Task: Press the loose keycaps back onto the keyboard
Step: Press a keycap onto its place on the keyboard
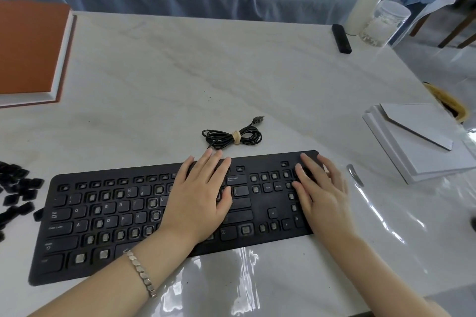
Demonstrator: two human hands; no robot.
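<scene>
Keyboard (110, 216), black and full-size, lies along the near edge of the bench (206, 72). Many of its positions show only the bare grey switch, while some caps are in place, for example Q, E, R, T, Caps Lock and Backspace. Both hands lie flat on it with the fingers straight and hold nothing that I can see. The left hand (199, 195) covers the middle part, to the right of the letter keys, and its fingertips reach the top row. The right hand (322, 193) covers the number pad at the right end. A metal bracelet (141, 273) is around the left wrist. The loose keycaps (18, 193) are in a black pile at the left edge of the bench, just beside the left end of the keyboard. A black USB cable (231, 137) is coiled and tied with a band just behind the keyboard. An orange book (28, 51) lies near the far left corner. A white bottle (365, 0) and a clear jar (383, 23) stand at the far right corner, with a small black device (341, 38) beside them. White sheets (422, 141) are stacked at the right edge.
</scene>
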